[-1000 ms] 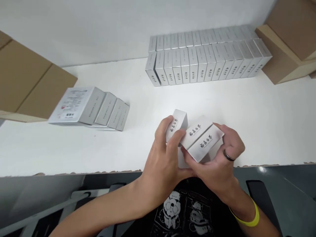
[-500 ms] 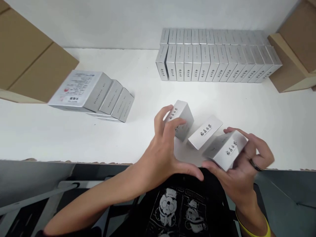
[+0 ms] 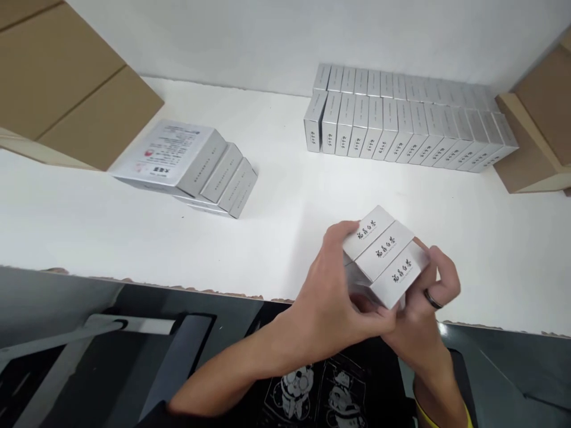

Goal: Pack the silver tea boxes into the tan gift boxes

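Note:
Three small white boxes point(image 3: 385, 248) with black lettering are pressed side by side between my two hands, close to the table's front edge. My left hand point(image 3: 330, 291) wraps the near-left side, its fingers at the left box and its thumb under the right one. On the far-right side, my right hand point(image 3: 430, 297), with a dark ring, grips the same boxes. The lower parts of the boxes and some fingertips are hidden. Behind them stand two long rows of matching silver-white boxes point(image 3: 388, 131).
At the left, a stepped stack of boxes point(image 3: 214, 166) lies against an open cardboard carton point(image 3: 80, 89). Another carton point(image 3: 530, 142) stands at the right end of the rows. The white table point(image 3: 267, 238) has a rough, chipped front edge.
My left hand has moved right. The boxes that stood apart are now together between both hands. The camera view has shifted and tilted slightly.

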### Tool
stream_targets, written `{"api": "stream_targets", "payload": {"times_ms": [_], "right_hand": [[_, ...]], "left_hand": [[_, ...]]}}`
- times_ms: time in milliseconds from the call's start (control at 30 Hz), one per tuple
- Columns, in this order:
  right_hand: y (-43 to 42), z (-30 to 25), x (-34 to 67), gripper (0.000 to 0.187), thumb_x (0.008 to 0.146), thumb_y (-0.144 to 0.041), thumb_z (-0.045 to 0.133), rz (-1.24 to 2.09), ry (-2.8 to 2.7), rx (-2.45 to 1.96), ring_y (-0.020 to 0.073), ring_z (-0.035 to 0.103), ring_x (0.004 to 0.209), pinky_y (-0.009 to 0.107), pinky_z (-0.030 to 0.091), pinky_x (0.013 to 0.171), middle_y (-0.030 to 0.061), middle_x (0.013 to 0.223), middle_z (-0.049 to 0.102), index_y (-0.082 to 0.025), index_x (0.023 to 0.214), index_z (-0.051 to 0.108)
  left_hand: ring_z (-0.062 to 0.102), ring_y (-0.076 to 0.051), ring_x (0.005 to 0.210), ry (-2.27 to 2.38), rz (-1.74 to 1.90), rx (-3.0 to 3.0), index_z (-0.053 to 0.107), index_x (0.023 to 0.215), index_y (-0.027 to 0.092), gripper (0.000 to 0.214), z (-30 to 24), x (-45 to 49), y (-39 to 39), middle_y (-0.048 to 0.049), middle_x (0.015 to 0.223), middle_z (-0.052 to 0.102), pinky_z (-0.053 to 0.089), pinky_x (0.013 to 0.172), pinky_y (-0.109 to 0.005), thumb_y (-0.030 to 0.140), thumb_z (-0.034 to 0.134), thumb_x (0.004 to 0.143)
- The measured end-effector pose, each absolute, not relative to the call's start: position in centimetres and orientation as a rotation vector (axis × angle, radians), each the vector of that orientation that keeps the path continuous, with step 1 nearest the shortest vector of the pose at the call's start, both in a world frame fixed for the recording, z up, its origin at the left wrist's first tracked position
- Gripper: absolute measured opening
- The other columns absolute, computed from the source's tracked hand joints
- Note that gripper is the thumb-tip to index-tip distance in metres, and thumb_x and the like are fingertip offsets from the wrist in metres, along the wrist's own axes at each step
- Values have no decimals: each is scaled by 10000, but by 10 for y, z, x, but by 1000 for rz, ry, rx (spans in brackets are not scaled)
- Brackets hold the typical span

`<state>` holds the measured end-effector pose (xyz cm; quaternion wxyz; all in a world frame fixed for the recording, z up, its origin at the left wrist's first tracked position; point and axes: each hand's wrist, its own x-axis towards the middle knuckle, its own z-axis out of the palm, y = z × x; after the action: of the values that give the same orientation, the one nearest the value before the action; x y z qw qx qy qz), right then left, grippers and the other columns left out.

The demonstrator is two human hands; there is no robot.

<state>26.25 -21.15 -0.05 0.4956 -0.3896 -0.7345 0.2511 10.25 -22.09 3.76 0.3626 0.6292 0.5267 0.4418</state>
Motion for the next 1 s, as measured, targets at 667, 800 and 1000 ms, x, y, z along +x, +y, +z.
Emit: {"api": "stream_targets", "payload": {"times_ms": [667,800,1000], "right_hand": [[-167,32,324,1533,585,-541,1020,1178,-2349,-947,437,391,1507,560,631,1014,112,1732,182,-391,1685,-36],[-161,28,295,1628,491,-593,1040,1281,-2219,-819,417,204,1591,596,489,1173,88,1748,78,-424,1668,-73],[-154,20,280,1504,566,-775,919,1453,-2111,-704,387,109,1616,632,272,1277,84,1753,29,-436,1657,-60]], "left_hand": [[588,-362,1276,1022,899,1701,346,1437,240,878,35,64,-210,-169,1390,515,598,1020,-554,295,855,723],[579,-360,1285,1021,953,1694,382,1426,232,863,31,58,-209,-173,1396,500,603,1020,-544,246,838,693],[558,-369,1333,1018,992,1697,360,1447,260,910,30,48,-208,-161,1407,514,599,1046,-549,251,853,681]]}}
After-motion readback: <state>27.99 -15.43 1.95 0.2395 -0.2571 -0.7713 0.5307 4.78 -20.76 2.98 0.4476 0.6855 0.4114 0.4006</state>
